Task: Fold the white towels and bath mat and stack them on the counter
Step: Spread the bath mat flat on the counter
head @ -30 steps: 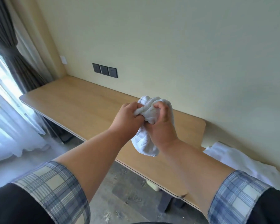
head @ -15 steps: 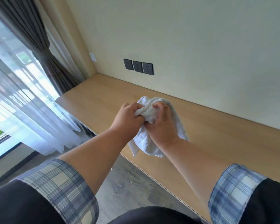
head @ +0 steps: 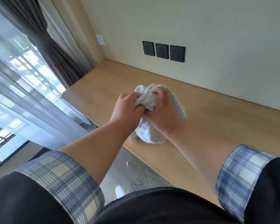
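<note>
Both hands, left hand (head: 128,109) and right hand (head: 164,113), hide bunched towel's (head: 148,133) middle.

Bunched towel (head: 149,135) has moved leftward along counter (head: 217,123).

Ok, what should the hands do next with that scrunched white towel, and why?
Probably draw the hands apart to spread it open. The left hand and right hand both grip the small white waffle-textured towel bunched in a wad over the light wooden counter, so it seems too crumpled to fold yet.
</note>
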